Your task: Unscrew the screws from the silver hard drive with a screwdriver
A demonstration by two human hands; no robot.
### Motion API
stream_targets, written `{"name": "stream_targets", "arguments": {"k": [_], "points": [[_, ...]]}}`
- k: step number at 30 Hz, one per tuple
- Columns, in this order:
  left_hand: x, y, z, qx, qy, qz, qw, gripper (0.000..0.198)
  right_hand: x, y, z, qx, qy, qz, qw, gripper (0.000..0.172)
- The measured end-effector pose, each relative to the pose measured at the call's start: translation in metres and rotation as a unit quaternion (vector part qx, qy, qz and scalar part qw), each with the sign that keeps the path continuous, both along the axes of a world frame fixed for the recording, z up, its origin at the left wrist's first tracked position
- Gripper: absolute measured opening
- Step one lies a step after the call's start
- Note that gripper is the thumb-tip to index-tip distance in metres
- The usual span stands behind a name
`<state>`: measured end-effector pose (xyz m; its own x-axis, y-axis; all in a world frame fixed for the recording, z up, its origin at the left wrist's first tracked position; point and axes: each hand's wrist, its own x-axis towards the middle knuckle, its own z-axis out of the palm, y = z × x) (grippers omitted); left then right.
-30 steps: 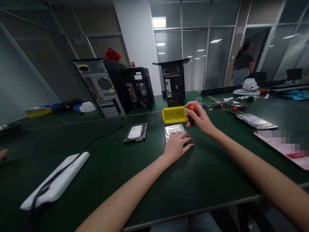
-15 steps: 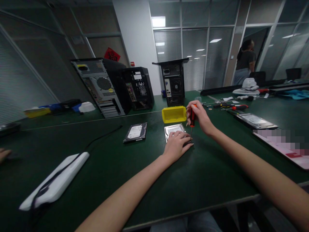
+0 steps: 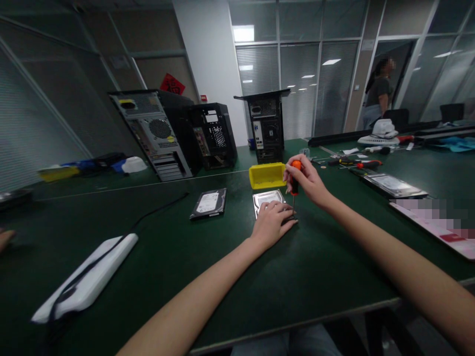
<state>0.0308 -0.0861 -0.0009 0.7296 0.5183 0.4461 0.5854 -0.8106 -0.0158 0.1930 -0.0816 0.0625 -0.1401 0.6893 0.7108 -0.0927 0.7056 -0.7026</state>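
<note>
A hard drive (image 3: 264, 198) lies label up on the table, its near part covered by my left hand (image 3: 273, 217), which is laid over it and holds it with bent fingers. My right hand (image 3: 303, 177) grips the red and black handle of a screwdriver (image 3: 294, 186). The screwdriver stands nearly upright, its shaft running down to the drive's right near corner beside my left fingers. Exactly where the tip touches is too small to make out. Just behind the drive is a yellow open box (image 3: 267, 177). A second hard drive (image 3: 208, 203) lies to the left.
Computer towers (image 3: 156, 133) stand at the back left, with another case (image 3: 267, 126) behind the yellow box. A white power strip (image 3: 87, 277) with a black cable lies front left. Pliers (image 3: 365, 164) and another drive (image 3: 393, 186) are at right. A person (image 3: 379, 94) stands in the doorway.
My right fingers have shifted around the screwdriver handle, and its orange top shows more now. My left hand and the drive stay put. The person in the doorway has moved slightly right.
</note>
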Motion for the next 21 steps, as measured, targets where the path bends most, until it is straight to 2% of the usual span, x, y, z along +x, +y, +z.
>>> {"name": "stream_targets", "arguments": {"k": [7, 12, 18, 21], "points": [[-0.0006, 0.0002, -0.0011, -0.002, -0.003, -0.003, 1.000, 0.026, -0.0009, -0.0017, -0.0016, -0.017, -0.003, -0.018, 1.000, 0.019], [-0.0007, 0.0003, -0.0009, -0.003, -0.003, -0.005, 1.000, 0.026, -0.0016, -0.0051, -0.0017, -0.007, -0.011, -0.036, 0.999, 0.025], [-0.0007, 0.0001, -0.0011, -0.006, -0.003, -0.002, 1.000, 0.027, 0.0004, -0.0018, -0.0016, -0.001, -0.009, -0.023, 1.000, 0.015], [-0.0008, 0.0003, -0.0015, -0.004, -0.005, -0.004, 1.000, 0.026, 0.0015, 0.0001, -0.0008, 0.015, 0.000, -0.044, 0.999, 0.016]]}}
